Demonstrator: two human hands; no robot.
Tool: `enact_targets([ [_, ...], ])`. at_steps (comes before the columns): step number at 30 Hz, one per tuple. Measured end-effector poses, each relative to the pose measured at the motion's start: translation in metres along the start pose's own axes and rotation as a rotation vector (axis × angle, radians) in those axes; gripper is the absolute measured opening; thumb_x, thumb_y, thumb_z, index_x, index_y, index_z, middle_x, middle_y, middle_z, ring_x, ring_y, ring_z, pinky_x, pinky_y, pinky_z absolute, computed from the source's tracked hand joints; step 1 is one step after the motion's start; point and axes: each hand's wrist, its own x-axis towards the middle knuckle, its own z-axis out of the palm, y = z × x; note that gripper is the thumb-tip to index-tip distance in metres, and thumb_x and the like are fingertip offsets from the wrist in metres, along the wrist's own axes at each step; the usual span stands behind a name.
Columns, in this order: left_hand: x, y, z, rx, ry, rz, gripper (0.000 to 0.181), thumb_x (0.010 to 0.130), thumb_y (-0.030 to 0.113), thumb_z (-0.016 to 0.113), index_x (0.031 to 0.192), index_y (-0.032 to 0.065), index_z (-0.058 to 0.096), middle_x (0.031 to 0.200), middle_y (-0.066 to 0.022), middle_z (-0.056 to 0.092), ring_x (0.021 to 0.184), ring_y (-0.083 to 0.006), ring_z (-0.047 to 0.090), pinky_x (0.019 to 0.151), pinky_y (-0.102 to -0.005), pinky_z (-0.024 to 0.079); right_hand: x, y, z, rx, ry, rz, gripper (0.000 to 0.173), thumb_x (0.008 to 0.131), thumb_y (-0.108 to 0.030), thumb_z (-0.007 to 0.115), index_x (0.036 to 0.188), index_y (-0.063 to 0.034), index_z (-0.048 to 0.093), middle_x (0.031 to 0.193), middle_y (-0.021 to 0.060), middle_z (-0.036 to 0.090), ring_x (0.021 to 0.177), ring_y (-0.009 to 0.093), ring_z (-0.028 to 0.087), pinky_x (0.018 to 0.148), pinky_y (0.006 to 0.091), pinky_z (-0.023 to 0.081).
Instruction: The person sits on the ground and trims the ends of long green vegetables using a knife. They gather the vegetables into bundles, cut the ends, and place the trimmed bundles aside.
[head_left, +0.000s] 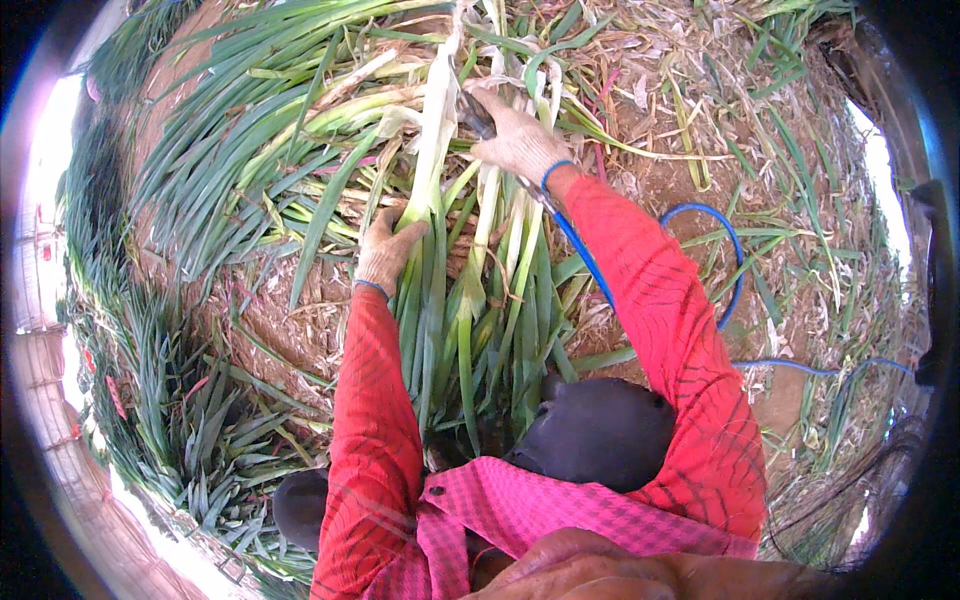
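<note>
My left hand (388, 249), in a beige knit glove with a blue cuff, grips a large green onion (433, 142) where its pale stem turns to green leaves. The stem points away from me and loose whitish skin hangs around its far end. My right hand (517, 131), gloved the same way, is closed around a dark metal air gun (476, 116), its nozzle close beside the pale stem. From the gun a blue hose (581, 251) runs back under my right forearm. More green onions (517, 300) lie between my knees, leaves towards me.
A heap of green onions (247, 112) spreads at the upper left. Bundled onions (142, 352) line the left side. Peeled skins and leaf scraps (645, 67) litter the soil. The blue hose loops (739, 255) on the ground to my right. Dark netting (847, 487) lies at the lower right.
</note>
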Motion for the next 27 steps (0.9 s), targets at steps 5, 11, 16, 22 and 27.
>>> enact_targets([
  [5,0.002,0.005,0.003,-0.031,-0.025,-0.007,0.058,0.084,0.021,0.077,0.132,-0.0053,0.059,0.118,-0.0149,0.069,0.106,-0.0221,0.066,0.095,-0.0337,0.051,0.032,0.022,0.008,0.043,0.069,0.006,0.082,0.069,-0.029,0.071,0.146,-0.0188,0.045,0.102,0.0271,0.070,0.097,0.044,0.069,0.086,0.0502,0.055],
  [11,0.006,-0.010,0.007,-0.099,-0.012,0.021,0.055,0.084,0.020,0.078,0.130,-0.0033,0.060,0.116,-0.0136,0.070,0.102,-0.0208,0.066,0.093,-0.0329,0.051,-0.030,0.016,0.009,0.101,-0.110,0.025,0.084,0.074,-0.023,0.071,0.151,-0.0180,0.040,0.106,0.0273,0.069,0.101,0.044,0.068,0.089,0.0486,0.055],
  [16,-0.009,0.011,0.001,-0.040,0.037,-0.013,0.053,0.085,0.021,0.076,0.129,-0.0038,0.061,0.113,-0.0142,0.071,0.101,-0.0210,0.067,0.094,-0.0341,0.051,-0.097,-0.017,0.009,0.143,-0.331,0.023,0.084,0.077,-0.021,0.069,0.154,-0.0131,0.036,0.125,0.0261,0.064,0.113,0.043,0.064,0.100,0.0475,0.051],
  [22,-0.036,0.030,0.015,0.504,-0.141,0.195,0.049,0.084,0.034,0.074,0.119,0.0009,0.064,0.107,-0.0254,0.069,0.108,-0.0413,0.065,0.098,-0.0451,0.050,-0.059,-0.002,0.002,0.147,-0.112,0.018,0.088,0.078,-0.025,0.072,0.157,-0.0143,0.034,0.134,0.0243,0.062,0.118,0.041,0.063,0.103,0.0422,0.050],
  [27,0.030,0.055,-0.068,0.682,0.277,0.478,0.040,0.088,0.035,0.069,0.113,0.0036,0.066,0.102,-0.0217,0.068,0.097,-0.0374,0.067,0.085,-0.0467,0.053,-0.028,0.002,0.028,0.168,-0.049,-0.078,0.090,0.078,-0.027,0.074,0.158,-0.0183,0.033,0.132,0.0236,0.062,0.116,0.042,0.064,0.101,0.0438,0.050],
])
